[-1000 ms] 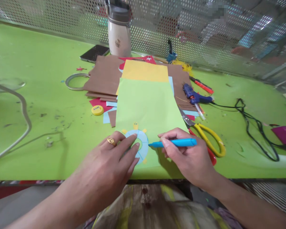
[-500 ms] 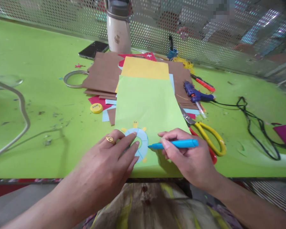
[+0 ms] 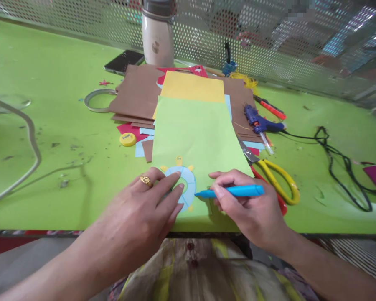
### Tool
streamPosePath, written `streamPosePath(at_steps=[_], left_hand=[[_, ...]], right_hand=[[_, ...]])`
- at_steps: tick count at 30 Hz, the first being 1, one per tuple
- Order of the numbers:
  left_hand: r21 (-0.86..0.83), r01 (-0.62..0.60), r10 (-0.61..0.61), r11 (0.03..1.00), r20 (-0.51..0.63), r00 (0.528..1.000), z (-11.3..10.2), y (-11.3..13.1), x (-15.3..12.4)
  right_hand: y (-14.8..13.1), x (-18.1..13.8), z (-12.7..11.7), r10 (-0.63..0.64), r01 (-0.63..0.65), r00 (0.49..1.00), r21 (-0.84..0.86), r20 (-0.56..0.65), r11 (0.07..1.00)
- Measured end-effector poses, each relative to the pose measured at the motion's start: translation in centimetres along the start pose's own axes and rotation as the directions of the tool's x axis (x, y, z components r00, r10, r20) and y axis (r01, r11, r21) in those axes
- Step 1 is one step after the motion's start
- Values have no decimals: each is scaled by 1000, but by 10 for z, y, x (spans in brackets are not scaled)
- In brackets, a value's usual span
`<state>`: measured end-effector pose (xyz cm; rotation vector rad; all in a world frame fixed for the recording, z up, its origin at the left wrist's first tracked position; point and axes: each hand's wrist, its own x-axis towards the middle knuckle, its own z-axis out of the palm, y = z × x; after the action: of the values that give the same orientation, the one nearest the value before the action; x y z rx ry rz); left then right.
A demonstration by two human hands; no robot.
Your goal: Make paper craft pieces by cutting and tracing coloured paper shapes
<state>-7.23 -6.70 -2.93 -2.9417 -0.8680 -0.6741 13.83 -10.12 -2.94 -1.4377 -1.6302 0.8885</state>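
My left hand point(image 3: 147, 209), with a gold ring, presses flat on a light blue paper ring point(image 3: 188, 184) with small yellow tabs, which lies on a light green paper sheet point(image 3: 196, 133) at the table's near edge. My right hand point(image 3: 247, 207) grips a blue pen point(image 3: 235, 191) held level, its tip touching the right side of the blue ring. The fingers of the left hand cover the ring's left half.
Behind the green sheet lie yellow point(image 3: 192, 85) and brown paper sheets point(image 3: 138, 92). Yellow-handled scissors point(image 3: 277, 179), a blue glue gun point(image 3: 260, 125) with black cord, a tape roll point(image 3: 97, 100), a yellow cap point(image 3: 128, 139), a phone point(image 3: 123, 62) and a white bottle point(image 3: 158, 37) stand around.
Both hands keep their hold; the pen tip stays at the ring's right edge. The view has shifted slightly.
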Motion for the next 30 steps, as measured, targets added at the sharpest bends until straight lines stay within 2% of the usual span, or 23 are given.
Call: streamPosePath(at_steps=[7, 14, 21, 30], left_hand=[[19, -12, 12, 1000, 0, 1000, -2, 0, -1], [27, -3, 2, 1000, 7, 1000, -1, 1, 0], [34, -27, 26, 999, 7, 1000, -2, 1, -2], [40, -50, 50, 998, 2, 999, -2, -1, 2]], right_hand=[[-1, 0, 0, -1, 0, 1000, 13, 14, 1000], [0, -1, -1, 14, -13, 999, 23, -34, 1000], [-4, -1, 2, -102, 102, 995, 20, 15, 995], [-6, 1, 3, -177, 178, 984, -27, 29, 984]])
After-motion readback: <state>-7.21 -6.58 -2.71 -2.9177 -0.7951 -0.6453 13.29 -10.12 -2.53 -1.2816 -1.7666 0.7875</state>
